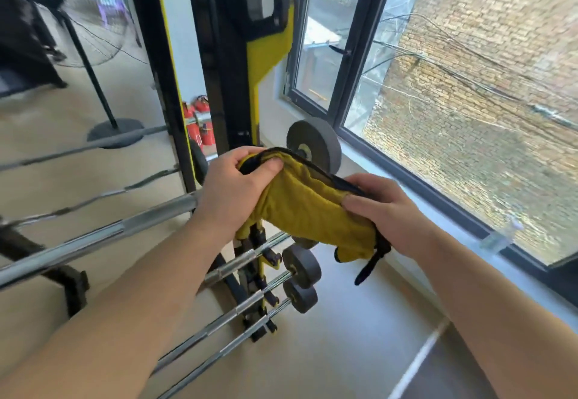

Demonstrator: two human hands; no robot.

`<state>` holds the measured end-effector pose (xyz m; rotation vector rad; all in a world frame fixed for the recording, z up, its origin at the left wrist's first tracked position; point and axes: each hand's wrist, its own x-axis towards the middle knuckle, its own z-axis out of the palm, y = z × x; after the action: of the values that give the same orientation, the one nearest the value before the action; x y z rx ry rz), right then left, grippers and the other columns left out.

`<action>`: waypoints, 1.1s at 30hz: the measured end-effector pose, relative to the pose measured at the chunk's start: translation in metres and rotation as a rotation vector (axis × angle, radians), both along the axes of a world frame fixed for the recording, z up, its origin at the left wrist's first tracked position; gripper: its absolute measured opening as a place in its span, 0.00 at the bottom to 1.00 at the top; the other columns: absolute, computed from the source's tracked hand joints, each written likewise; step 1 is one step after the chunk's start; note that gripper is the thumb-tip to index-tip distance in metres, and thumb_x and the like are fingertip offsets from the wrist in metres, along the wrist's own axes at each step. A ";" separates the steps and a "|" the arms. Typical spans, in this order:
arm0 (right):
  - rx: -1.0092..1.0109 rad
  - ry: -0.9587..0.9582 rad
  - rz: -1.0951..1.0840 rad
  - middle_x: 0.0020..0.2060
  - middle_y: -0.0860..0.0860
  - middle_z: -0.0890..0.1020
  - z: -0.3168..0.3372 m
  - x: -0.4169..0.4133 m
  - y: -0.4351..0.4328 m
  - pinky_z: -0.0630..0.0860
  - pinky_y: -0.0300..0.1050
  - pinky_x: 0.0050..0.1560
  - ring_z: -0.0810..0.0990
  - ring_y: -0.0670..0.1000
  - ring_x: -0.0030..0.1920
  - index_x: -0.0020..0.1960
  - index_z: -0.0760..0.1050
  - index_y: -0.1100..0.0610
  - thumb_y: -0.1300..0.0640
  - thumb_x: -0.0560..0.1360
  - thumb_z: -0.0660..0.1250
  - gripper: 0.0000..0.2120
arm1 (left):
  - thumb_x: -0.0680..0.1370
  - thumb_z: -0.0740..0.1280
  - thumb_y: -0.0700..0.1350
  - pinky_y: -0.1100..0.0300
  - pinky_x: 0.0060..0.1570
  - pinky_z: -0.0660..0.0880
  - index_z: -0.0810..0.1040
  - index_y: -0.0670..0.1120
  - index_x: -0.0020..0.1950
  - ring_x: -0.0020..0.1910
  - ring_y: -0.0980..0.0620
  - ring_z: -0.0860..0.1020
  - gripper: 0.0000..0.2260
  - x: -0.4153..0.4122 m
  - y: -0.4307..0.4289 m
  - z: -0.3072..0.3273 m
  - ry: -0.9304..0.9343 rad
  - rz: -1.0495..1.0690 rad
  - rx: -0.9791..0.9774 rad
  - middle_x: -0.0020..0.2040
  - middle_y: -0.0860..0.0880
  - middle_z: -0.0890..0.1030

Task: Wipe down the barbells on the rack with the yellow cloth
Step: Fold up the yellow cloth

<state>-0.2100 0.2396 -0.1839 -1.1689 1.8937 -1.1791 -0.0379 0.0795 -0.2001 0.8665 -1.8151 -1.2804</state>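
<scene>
Between left hand (231,194) and right hand (389,214), bunched, black-edged yellow cloth (312,209)

A soft yellow cloth (312,211) edged in black is bunched and stretched between the two hands: the left hand (231,186) pinches its upper end and the right hand (384,211) grips its lower end, where a black loop dangles. It hangs in front of the black-and-yellow steel rack (237,86). The top barbell (109,236), a thick chrome bar, lies across the rack, and its round grey end disc (316,145) shows beyond the cloth. The lower barbells (250,301), thinner chrome bars with small grey end discs, lie stacked beneath it on the rack's pegs.
</scene>
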 end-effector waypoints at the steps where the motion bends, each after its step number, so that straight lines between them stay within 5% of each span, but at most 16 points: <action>1: -0.034 0.015 -0.017 0.45 0.46 0.84 0.009 0.003 -0.008 0.80 0.41 0.45 0.84 0.49 0.47 0.52 0.82 0.47 0.48 0.73 0.67 0.11 | 0.76 0.70 0.57 0.62 0.48 0.77 0.80 0.61 0.49 0.47 0.60 0.79 0.04 -0.001 -0.008 0.008 0.014 0.004 -0.018 0.43 0.62 0.81; 5: -0.198 0.109 -0.116 0.38 0.42 0.82 0.043 0.014 -0.041 0.75 0.34 0.40 0.82 0.43 0.41 0.46 0.82 0.46 0.56 0.79 0.68 0.07 | 0.77 0.69 0.57 0.70 0.46 0.73 0.79 0.60 0.51 0.46 0.66 0.77 0.05 -0.001 -0.040 0.047 0.114 -0.016 -0.070 0.41 0.66 0.79; 7: -0.260 0.155 -0.167 0.39 0.43 0.82 0.064 0.019 -0.057 0.76 0.35 0.41 0.81 0.43 0.43 0.48 0.82 0.47 0.58 0.80 0.66 0.09 | 0.77 0.69 0.57 0.65 0.50 0.77 0.80 0.60 0.51 0.47 0.63 0.78 0.04 -0.002 -0.059 0.066 0.186 -0.051 -0.075 0.42 0.64 0.80; 10: -0.371 0.180 -0.240 0.40 0.46 0.82 0.095 0.023 -0.080 0.77 0.45 0.44 0.81 0.51 0.46 0.45 0.83 0.44 0.55 0.75 0.66 0.09 | 0.78 0.70 0.55 0.55 0.53 0.80 0.81 0.59 0.51 0.49 0.59 0.80 0.04 -0.005 -0.084 0.092 0.287 -0.100 -0.101 0.43 0.62 0.82; 16: -0.556 0.235 -0.410 0.42 0.49 0.83 0.149 0.027 -0.126 0.80 0.59 0.55 0.82 0.54 0.48 0.42 0.84 0.42 0.58 0.72 0.66 0.13 | 0.78 0.68 0.56 0.67 0.47 0.78 0.80 0.59 0.50 0.46 0.63 0.79 0.03 -0.024 -0.122 0.135 0.417 -0.094 -0.148 0.41 0.63 0.81; 21: -0.653 0.217 -0.557 0.45 0.54 0.85 0.182 0.016 -0.162 0.82 0.50 0.43 0.85 0.53 0.43 0.56 0.76 0.52 0.61 0.77 0.67 0.10 | 0.77 0.71 0.52 0.70 0.48 0.75 0.75 0.51 0.55 0.47 0.60 0.78 0.11 -0.036 -0.134 0.143 0.542 0.042 -0.240 0.46 0.58 0.78; 25: -0.534 0.393 -0.656 0.45 0.50 0.85 0.188 -0.001 -0.188 0.84 0.54 0.44 0.85 0.52 0.44 0.55 0.76 0.49 0.55 0.78 0.66 0.06 | 0.76 0.71 0.51 0.74 0.44 0.72 0.75 0.50 0.53 0.43 0.65 0.77 0.09 -0.037 -0.144 0.143 0.513 0.061 -0.381 0.42 0.62 0.75; 28: -0.234 0.484 -0.586 0.43 0.49 0.85 0.175 -0.010 -0.185 0.83 0.51 0.44 0.85 0.50 0.42 0.52 0.79 0.47 0.53 0.79 0.67 0.04 | 0.77 0.70 0.53 0.79 0.40 0.69 0.75 0.51 0.51 0.41 0.71 0.75 0.08 -0.034 -0.150 0.124 0.368 0.025 -0.465 0.40 0.66 0.73; 33: -0.022 0.274 -0.378 0.43 0.52 0.86 0.130 -0.008 -0.156 0.82 0.52 0.49 0.85 0.53 0.46 0.51 0.84 0.51 0.61 0.79 0.64 0.11 | 0.79 0.65 0.58 0.73 0.35 0.71 0.77 0.54 0.50 0.40 0.65 0.78 0.09 -0.021 -0.146 0.074 0.164 -0.144 -0.438 0.38 0.63 0.78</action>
<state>-0.2181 0.0841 -0.0536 -1.0546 2.3938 -1.2873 -0.0593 -0.0663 -0.1262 0.3861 -1.9463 -0.9491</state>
